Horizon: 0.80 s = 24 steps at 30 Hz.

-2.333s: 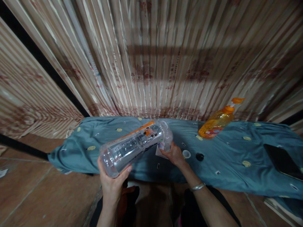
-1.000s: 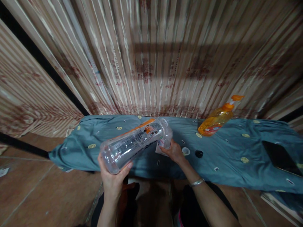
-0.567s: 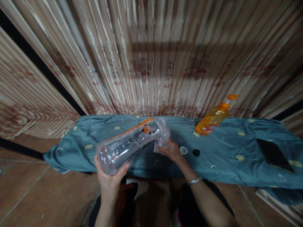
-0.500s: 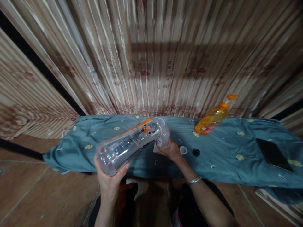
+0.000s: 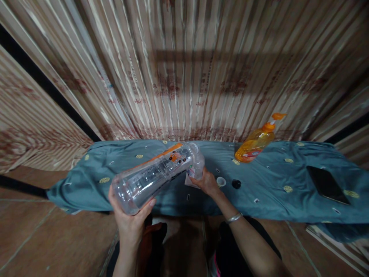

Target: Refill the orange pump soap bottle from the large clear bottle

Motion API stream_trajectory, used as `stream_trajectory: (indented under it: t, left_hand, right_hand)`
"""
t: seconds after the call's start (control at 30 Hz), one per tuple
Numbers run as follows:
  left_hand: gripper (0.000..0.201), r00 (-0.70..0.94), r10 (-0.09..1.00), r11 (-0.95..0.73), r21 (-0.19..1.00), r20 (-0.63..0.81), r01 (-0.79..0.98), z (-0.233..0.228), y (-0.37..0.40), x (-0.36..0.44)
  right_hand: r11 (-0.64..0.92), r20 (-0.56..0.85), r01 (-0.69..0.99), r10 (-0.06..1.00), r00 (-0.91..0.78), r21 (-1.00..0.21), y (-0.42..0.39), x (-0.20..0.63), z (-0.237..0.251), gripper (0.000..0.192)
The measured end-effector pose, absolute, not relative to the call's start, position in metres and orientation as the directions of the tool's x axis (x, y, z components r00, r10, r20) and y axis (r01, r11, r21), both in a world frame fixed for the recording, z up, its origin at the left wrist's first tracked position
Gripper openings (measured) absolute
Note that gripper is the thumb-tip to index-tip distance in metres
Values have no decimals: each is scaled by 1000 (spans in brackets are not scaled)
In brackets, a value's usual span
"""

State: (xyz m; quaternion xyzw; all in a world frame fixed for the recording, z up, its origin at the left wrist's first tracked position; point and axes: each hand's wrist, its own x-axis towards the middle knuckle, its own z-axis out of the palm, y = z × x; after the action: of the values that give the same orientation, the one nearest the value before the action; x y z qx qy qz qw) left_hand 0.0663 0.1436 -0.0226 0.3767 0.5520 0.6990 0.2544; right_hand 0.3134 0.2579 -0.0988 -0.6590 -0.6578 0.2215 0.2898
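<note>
My left hand [image 5: 129, 221] is wrapped around the base of a large clear plastic bottle [image 5: 152, 179] with an orange and grey label. The bottle is tilted, its narrow end pointing up and to the right. My right hand [image 5: 208, 182] grips a smaller clear plastic bottle [image 5: 198, 163] at the large bottle's neck end. The two bottles overlap there, and whether their mouths touch I cannot tell. A white card or paper [image 5: 189, 183] shows partly beneath the small bottle. Right of my right hand lie a white round cap [image 5: 221, 181] and a small black cap [image 5: 236, 184].
An orange pump bottle [image 5: 252, 148] stands at the back right. A dark phone [image 5: 327, 184] lies at the right on the blue-green patterned cloth [image 5: 273, 204]. Striped curtains [image 5: 184, 77] hang behind, with black poles [image 5: 46, 80] at the sides.
The whole view has shifted slightly, so things on the cloth appear a little further left. Both hands keep their grips, and the two bottles stay nearly the same relative to each other.
</note>
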Motion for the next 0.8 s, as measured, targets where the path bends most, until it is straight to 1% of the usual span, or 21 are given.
stream_trajectory:
  t: [0.2,0.4,0.57,0.8]
  left_hand:
    - [118,-593,772,-255,966,230,42,-20,143,68]
    - [113,-609,753,-264,962,251,70,-17,142,73]
    - [119,-596,763,-264,962,249,64,-22,141,71]
    - [116,-645,699,-314,943,309,112,-17,142,77]
  right_hand:
    - [35,91,732,995,38,-681,258,313,-99,45]
    - [23,77,724,996,42,-690,258,313,-97,47]
    - [17,70,714,997,45,-700,257,313,-97,51]
    - [-25,6,730,999,40,-683,256,315,-93,53]
